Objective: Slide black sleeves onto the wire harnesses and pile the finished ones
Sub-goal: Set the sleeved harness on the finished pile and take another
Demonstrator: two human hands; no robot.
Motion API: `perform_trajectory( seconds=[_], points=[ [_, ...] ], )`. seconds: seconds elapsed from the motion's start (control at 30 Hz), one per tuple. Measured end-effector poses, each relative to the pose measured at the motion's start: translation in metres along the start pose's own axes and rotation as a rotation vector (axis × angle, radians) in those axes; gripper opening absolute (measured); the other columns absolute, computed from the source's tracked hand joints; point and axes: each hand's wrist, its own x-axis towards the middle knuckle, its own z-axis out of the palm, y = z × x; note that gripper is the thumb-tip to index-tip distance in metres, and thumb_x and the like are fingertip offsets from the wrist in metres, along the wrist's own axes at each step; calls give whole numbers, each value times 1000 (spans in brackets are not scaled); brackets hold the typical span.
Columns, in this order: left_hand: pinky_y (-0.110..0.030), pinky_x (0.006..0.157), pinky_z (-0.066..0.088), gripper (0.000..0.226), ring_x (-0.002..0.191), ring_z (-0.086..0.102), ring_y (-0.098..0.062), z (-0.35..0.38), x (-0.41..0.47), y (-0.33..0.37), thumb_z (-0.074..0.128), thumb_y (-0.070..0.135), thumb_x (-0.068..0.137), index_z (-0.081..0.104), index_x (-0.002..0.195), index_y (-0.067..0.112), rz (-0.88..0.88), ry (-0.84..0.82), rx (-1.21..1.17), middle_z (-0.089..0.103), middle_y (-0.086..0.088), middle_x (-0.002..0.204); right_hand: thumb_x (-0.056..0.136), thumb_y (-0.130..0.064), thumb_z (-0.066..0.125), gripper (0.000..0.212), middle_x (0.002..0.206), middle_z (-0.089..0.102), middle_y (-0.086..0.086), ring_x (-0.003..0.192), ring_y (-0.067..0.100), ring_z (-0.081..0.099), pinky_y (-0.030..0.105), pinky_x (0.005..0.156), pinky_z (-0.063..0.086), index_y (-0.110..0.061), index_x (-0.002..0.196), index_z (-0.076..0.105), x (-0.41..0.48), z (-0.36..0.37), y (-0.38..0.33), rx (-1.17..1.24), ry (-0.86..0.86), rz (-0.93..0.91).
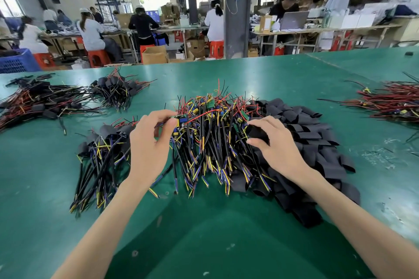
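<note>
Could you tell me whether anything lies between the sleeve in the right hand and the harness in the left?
Yes: the heap of unsleeved harnesses lies between the harness pinched by the left hand and the sleeve held by the right hand.

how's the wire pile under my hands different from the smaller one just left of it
The centre pile shows bare green boards on top; the left pile has black sleeves over its tops. The centre pile is larger, the left pile thinner. The left hand pinches a harness from the centre pile; nothing touches the left pile. Both point yellow and blue wire ends toward the person.
</note>
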Motion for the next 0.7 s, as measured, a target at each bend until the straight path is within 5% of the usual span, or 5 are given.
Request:
perform_trajectory(
  seconds=[0.13,0.37,0.57,0.7],
  points=[
    [-45,73,47,11,78,57,-26,-1,-1,4,51,32,92,60,100,34,60,103,10,62,19,89,75,-11,76,37,107,65,7,104,26,55,29,90,38,-11,110,66,-1,-1,-2,32,45,36],
    [-9,61,32,13,62,45,4,-2,-4,10,54,14,94,64,97,21,5,94,-66,55,17,75,72,-9,79,40,107,66,4,102,22,58,31,92,44,-9,110,68,-2,-1,-5,104,80,64],
    [-11,55,29,13,57,39,2,1,-5,12,52,19,94,63,94,26,-42,66,-155,55,16,64,70,-8,80,43,107,65,2,94,16,59,41,91,49,-9,111,68,-2,1,-6,169,79,89],
    [-13,52,26,16,54,33,-1,2,-4,10,52,23,94,64,93,33,-67,34,-216,51,18,60,69,-9,81,43,102,63,-7,93,10,58,33,91,50,-11,109,68,-2,2,-7,203,104,103]
  ],
)
